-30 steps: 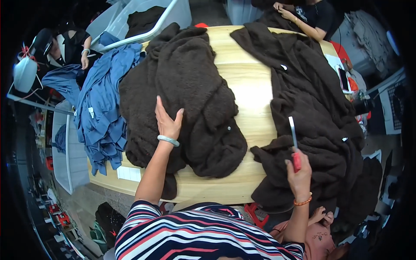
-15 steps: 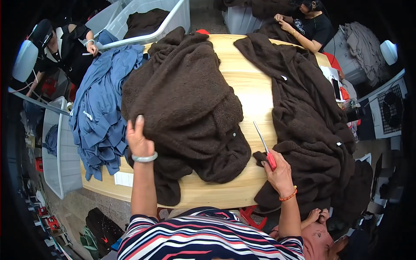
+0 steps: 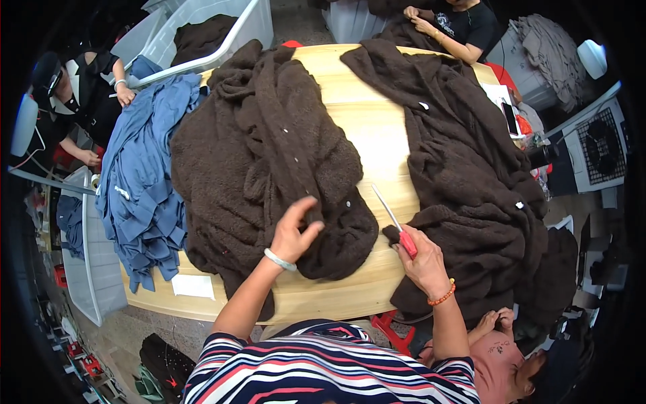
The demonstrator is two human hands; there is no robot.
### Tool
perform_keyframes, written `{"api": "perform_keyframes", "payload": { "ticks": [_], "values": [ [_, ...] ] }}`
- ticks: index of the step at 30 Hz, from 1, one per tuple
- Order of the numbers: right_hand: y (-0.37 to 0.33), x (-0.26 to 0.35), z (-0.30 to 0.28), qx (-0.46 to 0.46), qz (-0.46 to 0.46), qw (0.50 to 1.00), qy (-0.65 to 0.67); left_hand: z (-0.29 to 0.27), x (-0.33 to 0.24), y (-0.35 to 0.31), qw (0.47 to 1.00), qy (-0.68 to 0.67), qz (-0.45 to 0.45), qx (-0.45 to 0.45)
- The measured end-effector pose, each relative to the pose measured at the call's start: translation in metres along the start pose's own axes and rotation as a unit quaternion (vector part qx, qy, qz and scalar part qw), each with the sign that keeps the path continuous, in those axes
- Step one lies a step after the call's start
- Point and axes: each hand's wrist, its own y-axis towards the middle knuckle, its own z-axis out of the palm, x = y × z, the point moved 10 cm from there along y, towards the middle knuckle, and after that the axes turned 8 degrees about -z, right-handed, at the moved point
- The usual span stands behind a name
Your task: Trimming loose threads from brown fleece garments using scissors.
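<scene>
A pile of dark brown fleecy garments (image 3: pixel 229 161) covers the middle of the table, small pale dots along an upper folded strip. My left hand (image 3: pixel 294 236), wearing a pale bangle, is over that strip's lower end. Its thumb and forefinger are apart and curved, with dark cloth between or just behind them. In my right hand (image 3: pixel 420 262) is a red-handled tool (image 3: pixel 406 242) with a long, thin metal shaft, its exact kind unclear. The shaft points up and left over bare wood. A second brown fleecy heap (image 3: pixel 464 161) lies close by on the right.
Blue garments (image 3: pixel 145 175) are heaped at the table's left edge, near a white paper (image 3: pixel 193 287). Pale plastic bins (image 3: pixel 252 34) stand beyond the table. Co-workers are at the far left, the far right (image 3: pixel 464 30) and the near right (image 3: pixel 501 363). A phone (image 3: pixel 509 118) lies at right.
My left hand has moved right from the pile's left side. Part of the top brown garment is now folded over, showing the dotted strip. My right hand still holds the tool. The view has shifted slightly.
</scene>
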Motion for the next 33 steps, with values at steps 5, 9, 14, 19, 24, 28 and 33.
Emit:
{"api": "perform_keyframes", "payload": {
  "ticks": [5,9,14,19,24,28,33],
  "values": [
    [-0.002,0.011,0.020,0.054,0.002,0.999,0.002,-0.027,0.049,0.046,0.934,-0.297,-0.131,-0.148],
    [0.007,0.034,0.033,0.080,-0.024,0.996,0.020,-0.016,0.068,0.063,0.921,-0.345,-0.141,-0.110],
    [0.016,0.037,0.061,0.192,0.005,0.980,-0.047,-0.001,0.077,0.053,0.915,-0.361,-0.143,-0.107],
    [0.050,0.046,0.068,0.219,-0.010,0.974,-0.051,-0.001,0.081,0.051,0.903,-0.381,-0.163,-0.110],
    [0.025,0.040,0.078,0.314,-0.011,0.948,-0.052,-0.013,0.082,0.047,0.911,-0.371,-0.147,-0.105],
    [0.037,0.042,0.059,0.193,-0.036,0.980,0.012,-0.028,0.051,0.065,0.928,-0.336,-0.137,-0.088],
    [0.061,0.063,0.047,0.113,-0.068,0.991,0.026,-0.063,0.037,0.101,0.921,-0.329,-0.126,-0.168]
  ]
}}
